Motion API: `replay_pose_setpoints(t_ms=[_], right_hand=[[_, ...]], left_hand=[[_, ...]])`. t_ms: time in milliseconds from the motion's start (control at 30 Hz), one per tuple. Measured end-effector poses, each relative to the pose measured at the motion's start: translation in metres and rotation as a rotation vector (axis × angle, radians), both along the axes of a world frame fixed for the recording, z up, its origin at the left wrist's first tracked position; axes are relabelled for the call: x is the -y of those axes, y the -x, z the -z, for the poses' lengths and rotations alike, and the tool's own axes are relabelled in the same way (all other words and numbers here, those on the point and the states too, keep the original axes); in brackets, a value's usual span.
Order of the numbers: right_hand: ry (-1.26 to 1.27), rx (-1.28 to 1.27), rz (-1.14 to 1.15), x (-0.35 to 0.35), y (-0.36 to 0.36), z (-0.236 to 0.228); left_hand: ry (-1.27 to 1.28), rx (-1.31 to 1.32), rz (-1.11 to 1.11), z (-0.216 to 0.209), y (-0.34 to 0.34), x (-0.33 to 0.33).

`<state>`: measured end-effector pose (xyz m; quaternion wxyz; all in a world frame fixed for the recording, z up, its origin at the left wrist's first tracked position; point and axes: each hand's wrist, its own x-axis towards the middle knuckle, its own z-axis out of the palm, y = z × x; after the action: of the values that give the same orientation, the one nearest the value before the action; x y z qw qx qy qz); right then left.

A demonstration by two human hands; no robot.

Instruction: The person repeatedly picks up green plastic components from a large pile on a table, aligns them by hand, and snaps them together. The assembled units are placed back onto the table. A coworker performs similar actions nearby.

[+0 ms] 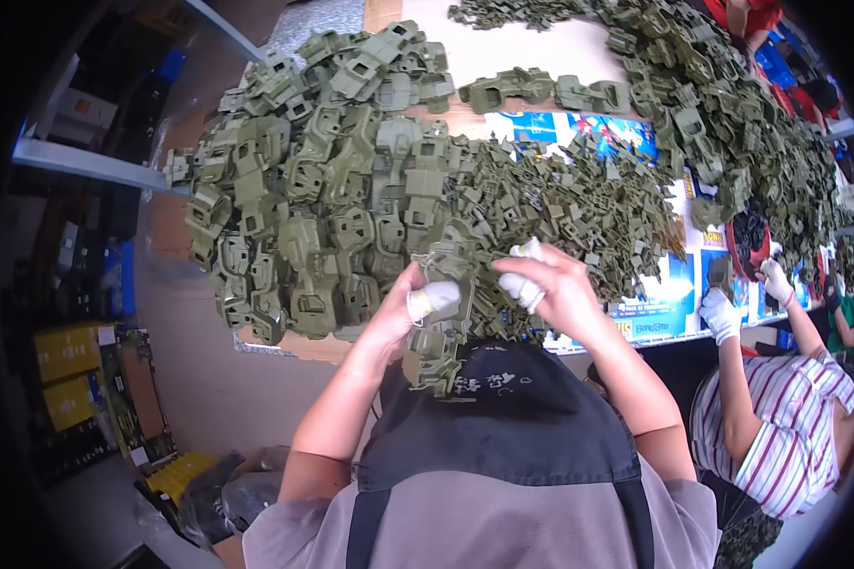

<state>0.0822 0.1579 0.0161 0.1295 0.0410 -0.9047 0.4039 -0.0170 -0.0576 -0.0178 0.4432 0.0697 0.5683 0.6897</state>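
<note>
My left hand is closed on an olive-green plastic toy vehicle body, which hangs upright in front of my apron. White coverings wrap some of the fingertips on both hands. Just to the right, apart from that body, my right hand has its fingers curled and pressed together; whatever is between them is too small to make out. Beyond my hands lies a heap of small olive-green plastic parts. Rows of stacked larger vehicle bodies cover the left of the table.
More green parts pile along the table's right side. A co-worker in a striped shirt works at right with gloved hands, near a red bowl of dark pieces. Yellow boxes stand at the left, beside a metal frame bar.
</note>
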Motion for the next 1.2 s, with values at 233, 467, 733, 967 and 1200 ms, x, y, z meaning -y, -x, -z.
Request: replay_pose_setpoints(t_ms=[233,467,733,967,1200], right_hand=[[-0.189,0.209,-0.069,-0.006,-0.011,-0.016],[-0.163,0.220,-0.124,-0.009,-0.018,-0.004],[0.110,0.198,-0.116,-0.013,-0.008,0.020],[-0.940,0.278,0.179,-0.076,0.016,0.071],[-0.631,0.105,0.241,-0.086,-0.013,0.065]], left_hand=[[0.031,-0.055,0.359,-0.025,0.003,-0.026],[-0.067,-0.192,0.331,-0.018,-0.010,-0.030],[0.029,-0.061,0.356,-0.012,-0.003,-0.026],[0.220,0.104,-0.188,0.049,0.006,-0.003],[-0.063,0.420,-0.172,0.005,-0.012,-0.004]])
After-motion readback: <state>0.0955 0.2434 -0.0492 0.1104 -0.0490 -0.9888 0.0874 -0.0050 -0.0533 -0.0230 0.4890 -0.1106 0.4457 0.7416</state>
